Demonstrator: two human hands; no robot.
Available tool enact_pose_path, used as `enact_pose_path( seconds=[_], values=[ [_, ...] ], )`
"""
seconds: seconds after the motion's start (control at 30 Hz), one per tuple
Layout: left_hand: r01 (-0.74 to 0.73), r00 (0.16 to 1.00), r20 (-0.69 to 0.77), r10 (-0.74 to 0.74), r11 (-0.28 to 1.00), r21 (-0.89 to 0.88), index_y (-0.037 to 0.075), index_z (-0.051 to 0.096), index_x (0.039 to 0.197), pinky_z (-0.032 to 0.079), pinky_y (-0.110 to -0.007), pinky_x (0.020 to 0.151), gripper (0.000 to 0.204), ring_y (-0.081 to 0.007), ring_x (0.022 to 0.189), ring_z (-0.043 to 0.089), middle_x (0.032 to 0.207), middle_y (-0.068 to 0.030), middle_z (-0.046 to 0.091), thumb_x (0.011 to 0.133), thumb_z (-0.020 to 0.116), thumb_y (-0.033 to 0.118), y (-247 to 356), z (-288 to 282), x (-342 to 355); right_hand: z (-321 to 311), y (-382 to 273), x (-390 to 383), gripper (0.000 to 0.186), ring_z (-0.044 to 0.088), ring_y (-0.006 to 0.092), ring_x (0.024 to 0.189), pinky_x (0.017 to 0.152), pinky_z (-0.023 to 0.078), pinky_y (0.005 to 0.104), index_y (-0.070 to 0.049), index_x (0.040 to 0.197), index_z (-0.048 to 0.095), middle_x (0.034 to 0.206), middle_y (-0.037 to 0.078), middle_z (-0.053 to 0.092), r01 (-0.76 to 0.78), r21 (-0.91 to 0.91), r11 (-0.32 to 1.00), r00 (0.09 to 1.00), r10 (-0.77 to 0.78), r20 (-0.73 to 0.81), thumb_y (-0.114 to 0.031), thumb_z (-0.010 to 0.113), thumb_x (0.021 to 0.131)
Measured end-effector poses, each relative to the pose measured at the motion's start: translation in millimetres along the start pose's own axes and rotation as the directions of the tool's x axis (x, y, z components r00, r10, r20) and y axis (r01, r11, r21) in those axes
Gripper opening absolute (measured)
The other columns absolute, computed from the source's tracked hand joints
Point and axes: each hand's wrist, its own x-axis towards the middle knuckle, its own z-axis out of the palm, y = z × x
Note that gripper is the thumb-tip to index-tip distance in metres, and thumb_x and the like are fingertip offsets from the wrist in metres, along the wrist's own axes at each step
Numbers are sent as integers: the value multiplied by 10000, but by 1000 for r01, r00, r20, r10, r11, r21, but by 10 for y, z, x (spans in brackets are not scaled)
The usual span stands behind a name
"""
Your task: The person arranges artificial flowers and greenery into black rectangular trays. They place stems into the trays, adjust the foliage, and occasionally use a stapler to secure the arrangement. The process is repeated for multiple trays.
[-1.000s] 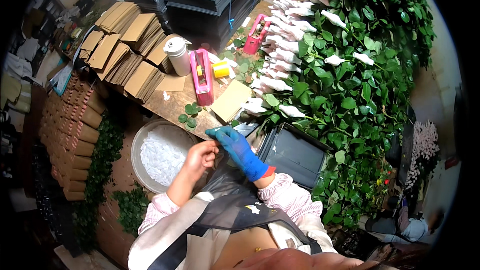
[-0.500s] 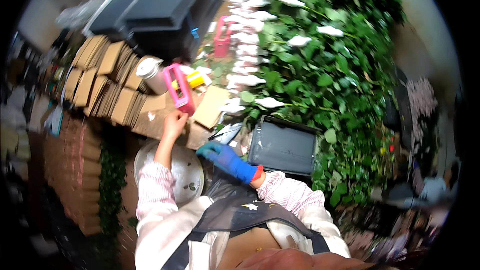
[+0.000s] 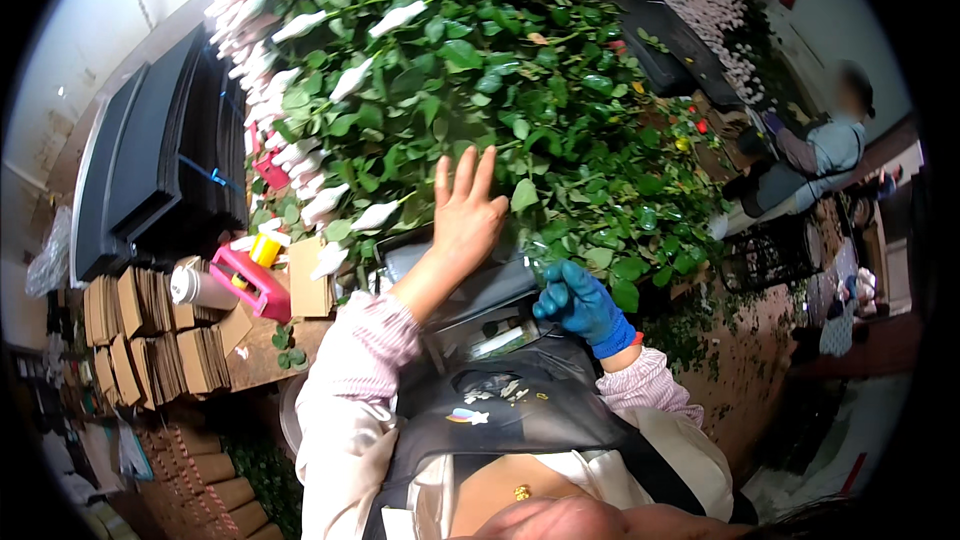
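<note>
My bare left hand [image 3: 463, 225] reaches, fingers spread and holding nothing, over the thick bed of green rose stems and leaves [image 3: 500, 90], where several white-sleeved buds [image 3: 380, 215] lie on the near and left side. My right hand [image 3: 580, 305], in a blue glove, is to the right with fingers curled at the near edge of the foliage; what they hold, if anything, I cannot make out. Between my hands and below them is a dark tray [image 3: 405, 255], partly hidden by my left arm, above my dark apron [image 3: 520, 405].
On the wooden table [image 3: 260, 360] at left are cardboard stacks [image 3: 145, 340], a white cup [image 3: 195, 288], a pink dispenser [image 3: 250, 280] and a yellow roll [image 3: 265, 250]. Dark board stacks [image 3: 150, 160] stand behind. A co-worker [image 3: 820, 155] is at the right, near more wrapped flowers [image 3: 705, 10].
The view has swung right toward the foliage. My left hand moved from the table up over the leaves and spread its fingers; my gloved right hand has moved rightward, fingers curled.
</note>
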Motion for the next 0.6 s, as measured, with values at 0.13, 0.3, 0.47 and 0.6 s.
enact_pose_path(
  seconds=[0.13,0.3,0.47,0.6],
  values=[
    [-37,999,-1,38,981,192,165,753,994,137,-656,1202,185,-409,1520,234,1607,-206,348,892,616,236,187,659,237,233,-177,-269,389,661,157,764,743,552,299,-35,1170,664,835,61,689,-165,-539,826,948,-18,-318,-391,563,1050],
    [-53,990,124,62,996,-73,137,723,1120,112,-662,1203,300,-446,1519,206,1599,-228,325,837,631,94,68,458,153,-752,705,-334,369,706,169,827,770,571,306,-21,1197,672,907,85,740,-185,-461,868,946,30,-323,-346,560,1061],
    [-72,990,109,93,980,-185,118,689,1176,150,-666,1202,341,-514,1470,231,1519,-271,363,836,688,97,187,-30,67,-2038,1394,238,471,687,147,871,841,525,284,-51,1015,780,969,64,771,-222,-697,682,957,15,-290,-440,518,1049],
    [55,998,39,-42,906,-420,125,701,1195,287,-541,1184,335,-424,1432,369,1425,-179,517,871,678,40,214,-376,-224,-2454,1400,62,501,659,128,920,874,495,299,-93,1061,781,974,15,769,-408,-794,450,907,100,-410,-522,525,1020]
  ],
)
